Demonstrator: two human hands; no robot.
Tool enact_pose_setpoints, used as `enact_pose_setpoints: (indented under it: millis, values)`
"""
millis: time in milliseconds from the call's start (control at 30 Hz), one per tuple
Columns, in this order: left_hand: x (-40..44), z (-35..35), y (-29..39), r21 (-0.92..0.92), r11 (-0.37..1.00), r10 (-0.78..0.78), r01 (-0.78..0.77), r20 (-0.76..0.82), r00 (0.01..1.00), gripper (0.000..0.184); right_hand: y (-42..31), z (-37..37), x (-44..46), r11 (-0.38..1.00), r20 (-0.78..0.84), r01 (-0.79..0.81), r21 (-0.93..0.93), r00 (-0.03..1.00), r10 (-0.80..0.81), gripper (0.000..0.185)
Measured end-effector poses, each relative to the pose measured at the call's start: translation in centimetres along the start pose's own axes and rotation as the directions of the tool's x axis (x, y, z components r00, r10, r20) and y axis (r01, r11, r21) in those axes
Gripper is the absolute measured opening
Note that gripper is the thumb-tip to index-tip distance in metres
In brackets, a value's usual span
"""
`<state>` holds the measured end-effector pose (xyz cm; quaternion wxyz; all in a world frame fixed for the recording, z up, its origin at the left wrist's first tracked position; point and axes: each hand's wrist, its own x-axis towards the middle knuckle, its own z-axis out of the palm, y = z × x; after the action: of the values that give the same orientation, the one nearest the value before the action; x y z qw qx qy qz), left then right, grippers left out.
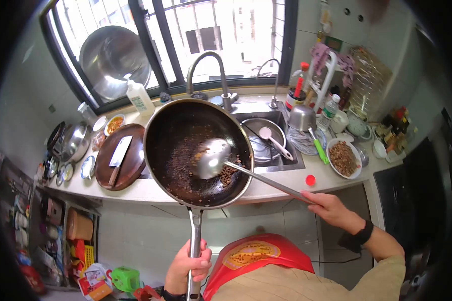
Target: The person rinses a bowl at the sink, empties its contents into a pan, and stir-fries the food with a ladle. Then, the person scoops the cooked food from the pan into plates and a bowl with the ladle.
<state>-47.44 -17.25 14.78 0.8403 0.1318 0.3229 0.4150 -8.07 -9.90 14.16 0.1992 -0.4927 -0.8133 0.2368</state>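
Observation:
My left hand (188,266) is wrapped round the metal handle of a dark frying pan (171,125), which is held up and tilted so that its inside faces me. In my right hand (329,208) is the long handle of a metal cooking spatula (213,158); its broad head is inside the pan, against the bottom. Brown crumbs of cooked mince (228,175) lie by the spatula head, on the pan's right side. A plate of cooked mince (342,158) stands on the counter to the right.
Behind the pan is a sink (296,159) with a pot (273,128) and pink ladle (266,133). To the left, a cleaver (119,153) lies on a round chopping board (105,173). A red cap (310,179) is near the counter edge, and a green-handled saucepan (302,118) stands behind.

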Motion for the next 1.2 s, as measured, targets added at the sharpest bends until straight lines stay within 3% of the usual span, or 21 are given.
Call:
enact_pose_setpoints:
  millis: [133,200,300,433,533,600,700,867,933,1200]
  values:
    - [-1.3,2.6,-1.0,0.034,0.999,-0.030,0.029,0.025,0.999,0.039,0.5,0.2,-2.3,0.993,-0.016,-0.036,0.114,0.999,0.038,0.049]
    - [-1.3,4.0,-1.7,0.068,0.997,-0.030,0.028,0.028,0.999,0.040,2.7,-1.6,-5.6,0.995,-0.103,-0.055,-0.084,0.994,0.046,0.049]
    - [-0.3,6.8,-3.3,0.134,0.991,-0.001,0.001,0.000,1.000,0.038,5.1,-5.2,-10.4,0.972,-0.207,-0.096,-0.213,0.977,0.052,0.049]
    - [1.7,10.8,-4.9,0.174,0.984,-0.020,0.025,-0.029,0.999,0.038,5.7,-6.4,-13.3,0.992,-0.281,-0.123,-0.034,0.953,0.109,0.046]
    - [2.9,13.1,-5.9,0.229,0.970,-0.075,0.082,-0.036,0.997,0.040,6.4,-6.7,-14.9,0.988,-0.233,-0.135,0.073,0.961,0.149,0.042]
    - [3.7,14.5,-6.9,0.263,0.961,-0.083,0.090,-0.037,0.996,0.039,8.6,-7.2,-17.6,0.986,-0.263,-0.159,0.051,0.950,0.167,0.040]
    - [5.0,16.7,-8.3,0.337,0.936,-0.085,0.101,-0.060,0.995,0.037,11.7,-8.5,-21.1,0.964,-0.420,-0.228,-0.138,0.895,0.152,0.043]
    - [7.7,20.6,-10.0,0.435,0.890,-0.102,0.134,-0.096,0.990,0.035,13.9,-8.3,-23.1,0.952,-0.504,-0.289,-0.100,0.840,0.202,0.045]
    - [8.8,22.1,-10.3,0.457,0.878,-0.111,0.144,-0.099,0.989,0.034,14.0,-7.9,-22.7,0.965,-0.486,-0.260,0.027,0.841,0.240,0.044]
    - [11.7,26.7,-11.1,0.580,0.800,-0.069,0.152,-0.162,0.984,0.034,18.3,-7.1,-26.7,0.942,-0.561,-0.335,0.021,0.776,0.289,0.043]
